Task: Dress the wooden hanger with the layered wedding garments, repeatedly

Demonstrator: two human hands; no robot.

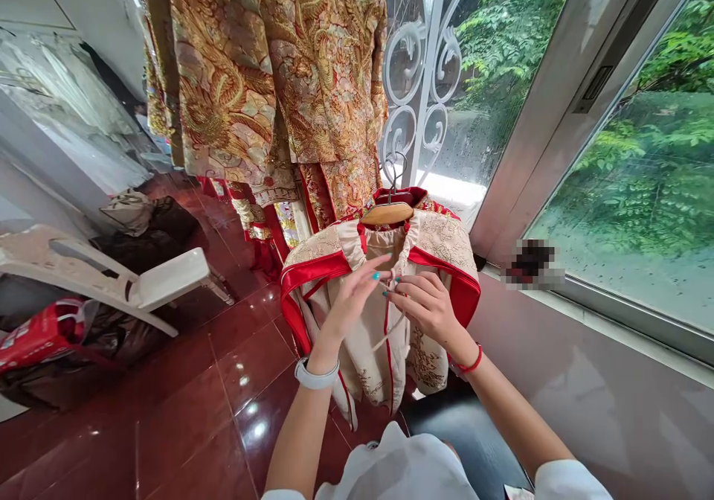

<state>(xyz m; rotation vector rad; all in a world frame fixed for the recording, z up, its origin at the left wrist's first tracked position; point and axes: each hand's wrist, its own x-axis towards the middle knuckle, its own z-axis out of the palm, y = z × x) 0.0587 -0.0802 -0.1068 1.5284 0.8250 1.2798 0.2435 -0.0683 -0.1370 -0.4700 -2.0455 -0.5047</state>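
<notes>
A cream and red embroidered garment (373, 370) hangs in front of me on a wooden hanger (386, 213), its gathered neckline open. At the neckline, a cream cord (393, 277) is looped, and one end hangs down the front. From the left, my left hand (354, 297) has its fingers closed about the loop of the cord. Opposite it, my right hand (427, 305) pinches the same cord near the loop. The fingertips of both hands almost meet, partly covering the loop.
Gold and red embroidered garments (329, 76) hang behind. A white chair (167, 280) and a red bag (44, 336) stand left on the tiled floor. A window frame (535, 172) with a sill is on the right, and a black seat (468, 440) is below.
</notes>
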